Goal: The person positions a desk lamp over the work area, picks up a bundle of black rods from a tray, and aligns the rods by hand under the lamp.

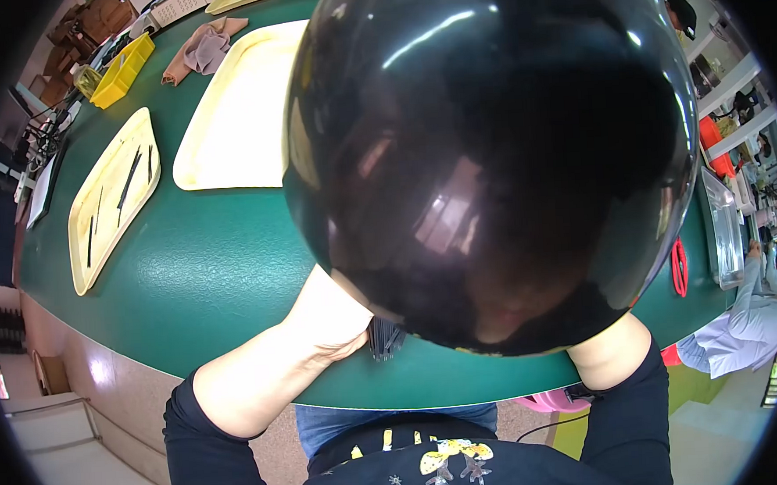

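A large, shiny black dome-like object (489, 149) fills the middle and right of the head view and covers most of both hands. My left hand (334, 320) is at its lower left edge, with the fingers hidden. Beside that hand, a bundle of thin black strips (385, 337) shows below the dome; whether the hand holds it cannot be told. Of my right arm only the wrist (612, 352) shows at the dome's lower right edge, and the hand itself is hidden behind it.
On the green table (204, 252) are a cream tray (113, 191) with several thin black pieces, a larger tray (241, 110), a yellow bin (123, 72) and crumpled cloths (205, 50). At right are a red-handled object (679, 268), a metal tray (722, 229) and another person (731, 330).
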`<action>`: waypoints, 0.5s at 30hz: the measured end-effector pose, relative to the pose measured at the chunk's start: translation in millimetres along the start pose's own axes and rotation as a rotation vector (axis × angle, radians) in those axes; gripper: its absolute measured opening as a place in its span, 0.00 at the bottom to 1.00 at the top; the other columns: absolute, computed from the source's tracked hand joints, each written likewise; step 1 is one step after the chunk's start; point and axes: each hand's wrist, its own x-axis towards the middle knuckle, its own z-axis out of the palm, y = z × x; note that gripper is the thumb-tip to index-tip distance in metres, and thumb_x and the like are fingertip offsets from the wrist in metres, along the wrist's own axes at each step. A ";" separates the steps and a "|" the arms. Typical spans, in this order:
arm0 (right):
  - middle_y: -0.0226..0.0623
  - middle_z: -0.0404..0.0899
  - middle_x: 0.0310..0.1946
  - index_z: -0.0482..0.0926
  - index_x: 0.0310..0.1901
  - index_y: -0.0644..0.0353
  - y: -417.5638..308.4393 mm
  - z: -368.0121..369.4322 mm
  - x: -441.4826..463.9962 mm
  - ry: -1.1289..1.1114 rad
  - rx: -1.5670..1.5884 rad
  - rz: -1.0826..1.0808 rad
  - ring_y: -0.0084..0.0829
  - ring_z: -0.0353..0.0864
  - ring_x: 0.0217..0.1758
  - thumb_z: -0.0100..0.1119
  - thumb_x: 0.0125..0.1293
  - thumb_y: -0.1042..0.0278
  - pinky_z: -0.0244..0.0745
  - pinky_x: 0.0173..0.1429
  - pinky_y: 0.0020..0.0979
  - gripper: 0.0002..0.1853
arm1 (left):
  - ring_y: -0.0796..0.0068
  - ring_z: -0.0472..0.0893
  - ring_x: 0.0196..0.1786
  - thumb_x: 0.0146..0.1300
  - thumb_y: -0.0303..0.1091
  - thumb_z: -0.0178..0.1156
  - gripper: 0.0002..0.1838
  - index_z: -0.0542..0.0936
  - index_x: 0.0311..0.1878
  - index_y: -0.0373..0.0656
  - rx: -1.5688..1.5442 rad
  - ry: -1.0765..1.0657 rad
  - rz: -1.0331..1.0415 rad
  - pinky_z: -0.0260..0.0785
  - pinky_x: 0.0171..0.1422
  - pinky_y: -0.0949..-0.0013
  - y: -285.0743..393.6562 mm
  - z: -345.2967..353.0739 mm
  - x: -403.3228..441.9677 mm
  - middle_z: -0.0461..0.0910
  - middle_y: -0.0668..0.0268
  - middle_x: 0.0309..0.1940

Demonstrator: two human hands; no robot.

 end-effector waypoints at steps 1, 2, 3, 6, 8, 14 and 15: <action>0.47 0.57 0.66 0.42 0.70 0.62 2.4 -7.6 -2.1 -0.054 -0.011 0.010 0.41 0.56 0.70 0.73 0.41 0.80 0.60 0.68 0.44 0.58 | 0.68 0.82 0.30 0.60 0.21 0.57 0.08 0.79 0.41 0.27 -0.003 -0.001 -0.007 0.77 0.37 0.72 -5.9 11.1 10.0 0.82 0.53 0.31; 0.47 0.57 0.66 0.40 0.70 0.62 4.4 -12.0 -3.7 -0.109 -0.022 0.021 0.41 0.56 0.71 0.74 0.41 0.79 0.60 0.68 0.44 0.59 | 0.68 0.82 0.30 0.60 0.21 0.57 0.08 0.79 0.41 0.27 -0.007 -0.001 -0.013 0.77 0.37 0.72 -1.8 -3.0 -5.4 0.82 0.53 0.31; 0.47 0.57 0.66 0.40 0.70 0.62 5.2 -12.2 -4.5 -0.109 -0.021 0.022 0.41 0.56 0.71 0.74 0.41 0.79 0.60 0.68 0.44 0.59 | 0.68 0.82 0.30 0.60 0.21 0.57 0.08 0.79 0.41 0.27 -0.011 0.000 -0.018 0.77 0.37 0.72 -3.5 -2.3 -6.4 0.82 0.53 0.30; 0.47 0.57 0.66 0.40 0.70 0.62 3.7 -18.2 -8.3 -0.123 -0.027 0.026 0.41 0.56 0.70 0.73 0.41 0.79 0.61 0.68 0.44 0.59 | 0.68 0.82 0.30 0.60 0.21 0.57 0.07 0.79 0.40 0.27 -0.024 0.001 -0.028 0.77 0.37 0.72 -7.6 -4.5 -15.5 0.82 0.53 0.30; 0.47 0.58 0.66 0.40 0.70 0.62 4.5 -20.2 -6.8 -0.133 -0.031 0.029 0.41 0.57 0.70 0.73 0.41 0.79 0.61 0.68 0.44 0.59 | 0.68 0.82 0.29 0.60 0.21 0.57 0.07 0.79 0.40 0.27 -0.033 0.002 -0.035 0.77 0.37 0.72 -7.2 -4.7 -13.6 0.82 0.53 0.30; 0.48 0.58 0.66 0.39 0.70 0.62 5.4 -24.4 -12.9 -0.159 -0.039 0.032 0.41 0.58 0.70 0.73 0.41 0.80 0.61 0.68 0.43 0.59 | 0.68 0.82 0.29 0.60 0.21 0.58 0.07 0.79 0.38 0.27 -0.032 0.022 -0.083 0.77 0.36 0.72 -5.7 -3.9 -12.6 0.82 0.54 0.29; 0.48 0.58 0.66 0.39 0.70 0.62 8.7 -20.5 -8.7 -0.165 -0.041 0.033 0.41 0.58 0.69 0.73 0.41 0.80 0.61 0.68 0.43 0.59 | 0.68 0.82 0.29 0.60 0.21 0.58 0.07 0.79 0.38 0.27 -0.046 0.018 -0.086 0.77 0.36 0.72 -5.7 -4.2 -12.1 0.82 0.54 0.29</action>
